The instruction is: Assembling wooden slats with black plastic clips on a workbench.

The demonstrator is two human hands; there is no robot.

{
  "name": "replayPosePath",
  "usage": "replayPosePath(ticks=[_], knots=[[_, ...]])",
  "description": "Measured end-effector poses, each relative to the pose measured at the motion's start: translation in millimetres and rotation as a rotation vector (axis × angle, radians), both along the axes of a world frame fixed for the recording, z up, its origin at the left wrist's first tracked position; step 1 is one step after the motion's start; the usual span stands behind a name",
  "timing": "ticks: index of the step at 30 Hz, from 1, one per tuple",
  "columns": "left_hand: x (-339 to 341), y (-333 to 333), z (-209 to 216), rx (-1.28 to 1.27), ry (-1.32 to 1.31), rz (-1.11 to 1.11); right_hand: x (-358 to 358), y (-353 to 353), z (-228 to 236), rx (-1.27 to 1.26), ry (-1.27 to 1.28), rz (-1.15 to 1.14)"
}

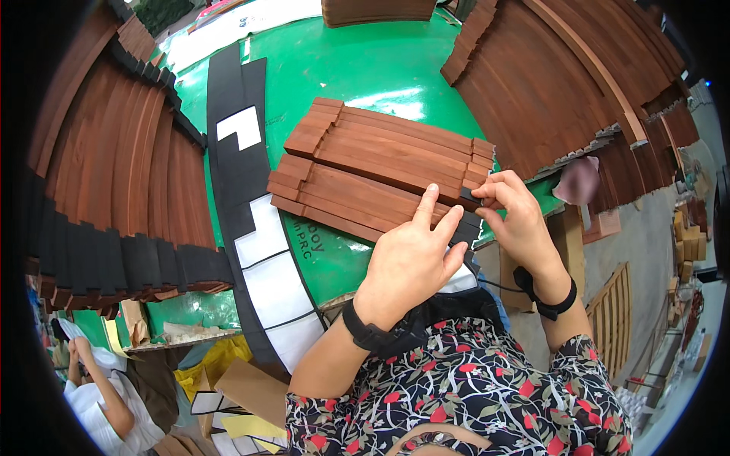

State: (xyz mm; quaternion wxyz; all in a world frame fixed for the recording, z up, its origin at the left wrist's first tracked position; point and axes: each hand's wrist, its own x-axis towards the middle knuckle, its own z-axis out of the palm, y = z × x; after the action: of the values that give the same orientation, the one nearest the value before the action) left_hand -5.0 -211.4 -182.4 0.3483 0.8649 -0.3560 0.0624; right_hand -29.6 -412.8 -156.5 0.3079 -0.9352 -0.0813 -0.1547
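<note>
In front of me on a green tabletop (304, 68) lie two rows of stacked reddish-brown wooden slats (380, 148), with a narrow dark gap between them. My left hand (411, 258) rests over the near row, its index and middle fingers stretched out on the slats close to their right end. My right hand (517, 216) is at that same end, thumb and fingers pinched on a small black patch (471, 196) against the far row. Other black patches cover slat ends beside my left fingertips. How far the pinched patch is stuck down is hidden by my fingers.
Left of the slats runs a long black sheet (228, 178) with exposed white backing squares (277, 292). Tall stacks of wooden slats stand at left (125, 152), some with black ends, and at right (532, 83). Another person (106, 395) works at lower left, near an open cardboard box (255, 391).
</note>
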Motion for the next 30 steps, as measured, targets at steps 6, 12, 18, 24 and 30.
replayPosePath(ticks=[6, 12, 18, 24, 30], knots=[[0.1, -1.2, -0.2, -0.023, -0.009, -0.002, -7.8, 0.3, -1.5, 0.055, -0.064, -0.039], [-0.5, -0.2, 3.0, -0.001, 0.0, 0.015, -4.0, -3.4, -2.6, -0.155, -0.105, -0.002], [20.3, 2.7, -14.5, -0.322, 0.004, -0.028, -7.1, 0.8, 2.2, -0.067, -0.262, 0.002], [28.4, 14.3, -8.1, -0.608, 0.555, 0.001, -43.3, 37.9, 22.7, 0.127, -0.223, 0.168], [31.0, 12.5, -3.0, -0.739, 0.926, -0.015, -40.6, 55.9, 8.6, 0.017, -0.219, 0.212]])
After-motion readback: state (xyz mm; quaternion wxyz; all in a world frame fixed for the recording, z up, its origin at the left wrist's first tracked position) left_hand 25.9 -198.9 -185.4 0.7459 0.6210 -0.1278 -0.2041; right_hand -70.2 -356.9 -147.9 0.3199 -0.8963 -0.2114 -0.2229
